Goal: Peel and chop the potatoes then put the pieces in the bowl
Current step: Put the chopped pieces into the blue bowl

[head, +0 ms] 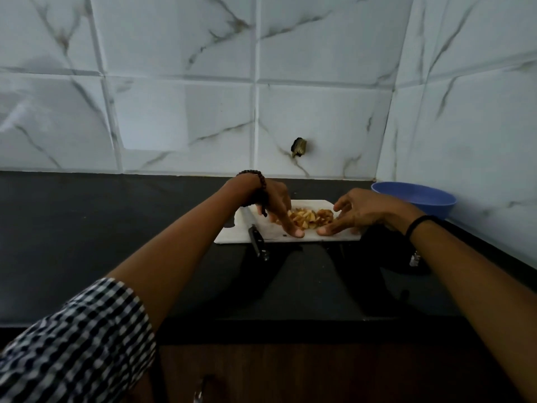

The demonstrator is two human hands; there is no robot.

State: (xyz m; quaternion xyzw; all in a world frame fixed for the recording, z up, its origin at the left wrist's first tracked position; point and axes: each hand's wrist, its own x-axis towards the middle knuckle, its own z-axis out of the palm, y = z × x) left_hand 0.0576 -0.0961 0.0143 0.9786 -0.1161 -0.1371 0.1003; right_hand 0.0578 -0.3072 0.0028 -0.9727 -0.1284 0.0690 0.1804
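A pile of chopped potato pieces (308, 219) lies on a white cutting board (241, 234) on the dark counter. My left hand (279, 205) touches the pile's left side with fingers stretched down to the board. My right hand (360, 212) cups the pile's right side, fingers spread and lightly bent, fingertips on the board. Neither hand grips anything. A black-handled knife (258, 242) lies on the board's front left edge, its handle hanging over the counter. The blue bowl (415, 197) stands at the back right, beside the wall.
The black counter (101, 228) stretches wide to the left. A tiled wall runs behind and along the right side. A dark object with a metal part (414, 258) sits under my right wrist. The counter's front edge lies near me.
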